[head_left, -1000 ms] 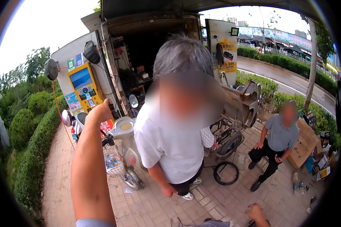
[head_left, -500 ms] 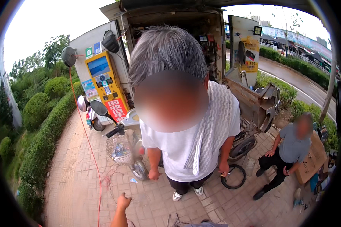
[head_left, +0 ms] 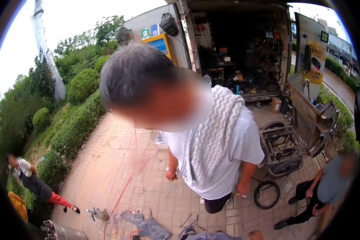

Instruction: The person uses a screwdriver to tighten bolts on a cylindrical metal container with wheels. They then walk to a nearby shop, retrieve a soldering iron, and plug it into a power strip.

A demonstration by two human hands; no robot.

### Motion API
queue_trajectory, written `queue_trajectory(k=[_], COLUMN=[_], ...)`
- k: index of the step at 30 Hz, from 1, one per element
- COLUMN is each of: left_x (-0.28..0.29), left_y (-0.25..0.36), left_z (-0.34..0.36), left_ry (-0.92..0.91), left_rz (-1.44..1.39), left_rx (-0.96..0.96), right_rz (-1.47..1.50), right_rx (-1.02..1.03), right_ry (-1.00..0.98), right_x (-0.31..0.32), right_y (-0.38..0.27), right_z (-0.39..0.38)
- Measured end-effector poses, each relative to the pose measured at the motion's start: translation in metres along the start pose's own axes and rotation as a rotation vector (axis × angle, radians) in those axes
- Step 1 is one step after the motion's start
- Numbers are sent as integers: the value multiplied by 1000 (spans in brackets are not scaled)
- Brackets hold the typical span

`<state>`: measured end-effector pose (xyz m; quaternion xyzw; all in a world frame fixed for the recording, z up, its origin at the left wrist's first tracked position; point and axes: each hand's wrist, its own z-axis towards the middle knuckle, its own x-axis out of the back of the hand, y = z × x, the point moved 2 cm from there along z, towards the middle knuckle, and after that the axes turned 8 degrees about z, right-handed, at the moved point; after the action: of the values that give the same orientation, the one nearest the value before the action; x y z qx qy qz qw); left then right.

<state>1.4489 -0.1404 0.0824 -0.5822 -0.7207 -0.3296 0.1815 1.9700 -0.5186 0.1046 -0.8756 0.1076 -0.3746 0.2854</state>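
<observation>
My left hand is out of view. A small skin-coloured patch (head_left: 255, 234) at the lower edge, beside grey cloth (head_left: 212, 236), may be my right hand; too little shows to tell its state. Close in front of me stands a person in a white T-shirt (head_left: 236, 156) with a grey patterned towel (head_left: 208, 140) over one shoulder. One of that person's hands (head_left: 241, 189) holds a thin pale stick; the other (head_left: 171, 175) hangs loosely curled.
A black tyre (head_left: 267, 195) lies on the brick paving beside a metal cart frame (head_left: 282, 148). A person (head_left: 328, 188) crouches at right. Red cable (head_left: 126, 184), loose tools (head_left: 152, 229) and a metal cylinder (head_left: 66, 233) lie low left. An open workshop van (head_left: 236, 52) stands behind; hedge (head_left: 76, 124) at left.
My raised left arm dropped and left the picture. The standing person has come much closer and now fills the middle of the view.
</observation>
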Motion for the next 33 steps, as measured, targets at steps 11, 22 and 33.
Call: queue_trajectory(k=[11, 22, 33], left_x=[46, -4, 87], left_y=[115, -31, -42], left_z=[-119, -16, 79], left_ry=[-26, -98, 41], left_rz=[-193, -529, -681], left_rx=[-82, 33, 145], right_rz=[2, -143, -247], right_rx=[-2, 7, 175], right_ry=[-29, -93, -120], right_x=[-12, -53, -105], right_y=[33, -34, -258], right_z=[12, 39, 99])
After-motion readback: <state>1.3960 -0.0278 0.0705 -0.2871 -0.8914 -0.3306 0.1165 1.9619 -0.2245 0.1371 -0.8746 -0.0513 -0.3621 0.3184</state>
